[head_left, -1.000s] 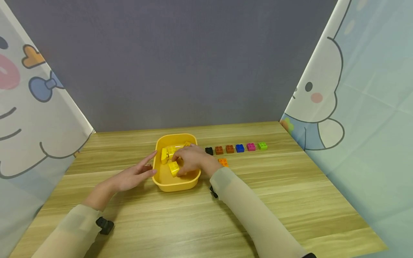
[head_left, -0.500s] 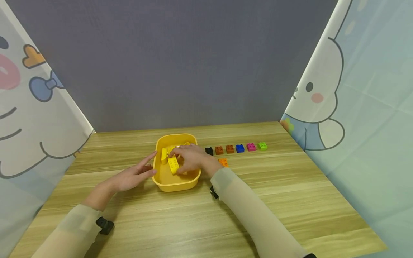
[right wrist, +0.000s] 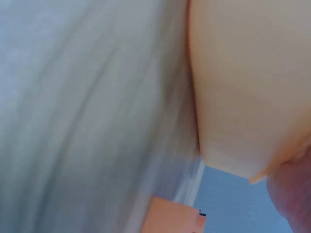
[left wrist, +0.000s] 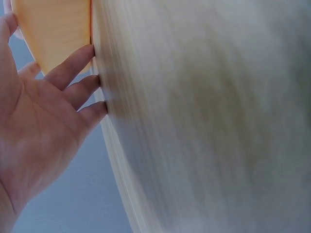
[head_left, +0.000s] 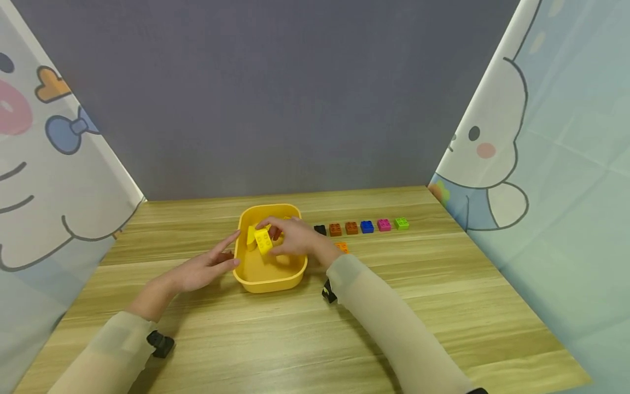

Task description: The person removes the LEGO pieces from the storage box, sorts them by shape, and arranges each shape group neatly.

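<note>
A yellow toy brick (head_left: pixel 263 241) with studs is pinched between the thumb and fingers of my right hand (head_left: pixel 297 236), inside a yellow plastic bin (head_left: pixel 270 287). Other yellow bricks lie in the bin, one at its left side (head_left: pixel 251 239); the right hand partly hides the rest. Against the bin's left wall, my left hand (head_left: pixel 200 271) rests with its fingers extended. The left wrist view shows this hand's (left wrist: pixel 48 114) palm and fingers at the bin (left wrist: pixel 60 29). Only a bit of the right hand (right wrist: pixel 295 191) appears past the bin wall (right wrist: pixel 248 82) in the right wrist view.
Right of the bin runs a row of bricks: black (head_left: pixel 320 230), two brown (head_left: pixel 335 230), blue (head_left: pixel 367 226), pink (head_left: pixel 384 225) and lime green (head_left: pixel 402 223). An orange brick (head_left: pixel 342 248) sits before them, partly behind the right arm. A grey panel (head_left: pixel 285 98) stands behind the wooden table (head_left: pixel 275 345).
The yellow brick has turned in the right hand so its studs show, and both have moved up and slightly toward the back of the bin. My left hand has stayed in place.
</note>
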A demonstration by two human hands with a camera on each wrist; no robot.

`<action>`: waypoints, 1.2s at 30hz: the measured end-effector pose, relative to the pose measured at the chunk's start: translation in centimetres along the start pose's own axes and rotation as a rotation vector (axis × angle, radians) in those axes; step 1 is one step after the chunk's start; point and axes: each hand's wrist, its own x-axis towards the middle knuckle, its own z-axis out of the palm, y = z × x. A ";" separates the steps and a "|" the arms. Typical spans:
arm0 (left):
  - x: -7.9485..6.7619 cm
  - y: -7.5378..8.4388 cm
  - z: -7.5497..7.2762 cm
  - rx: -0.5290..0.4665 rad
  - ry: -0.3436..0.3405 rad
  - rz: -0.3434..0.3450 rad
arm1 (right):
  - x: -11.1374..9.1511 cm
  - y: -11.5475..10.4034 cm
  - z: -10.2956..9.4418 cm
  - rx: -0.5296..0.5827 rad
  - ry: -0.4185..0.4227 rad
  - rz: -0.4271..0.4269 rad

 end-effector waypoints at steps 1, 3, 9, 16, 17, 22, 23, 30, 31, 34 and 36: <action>0.0 0.0 0.0 0.000 0.000 0.000 | 0.0 0.1 -0.2 0.022 0.009 -0.010; 0.0 0.0 0.0 0.000 -0.001 -0.001 | -0.1 0.3 -0.6 0.064 0.031 -0.032; 0.0 0.0 -0.1 0.006 -0.001 0.003 | -1.4 0.8 -2.3 0.281 0.075 -0.100; -0.1 0.1 -0.1 0.012 0.004 0.005 | -4.3 2.2 -4.0 0.457 0.138 -0.053; -0.1 0.1 0.0 0.012 0.005 0.004 | -4.7 2.5 -4.3 0.460 0.145 -0.050; -0.1 0.2 0.0 0.016 0.007 -0.001 | -7.2 4.5 -5.6 0.442 0.180 -0.012; -0.1 0.2 0.0 0.016 0.007 -0.002 | -7.7 5.0 -5.8 0.435 0.188 0.001; 0.0 0.1 0.0 0.017 0.004 -0.008 | -11.0 7.8 -6.7 0.426 0.219 0.086; 0.0 0.1 0.0 0.017 0.004 -0.008 | -11.4 8.1 -6.8 0.423 0.220 0.097; 0.0 0.0 0.0 0.019 0.007 -0.008 | -12.5 8.9 -7.0 0.413 0.225 0.115; 0.0 0.0 0.0 0.019 0.008 -0.009 | -13.2 9.4 -7.1 0.395 0.224 0.117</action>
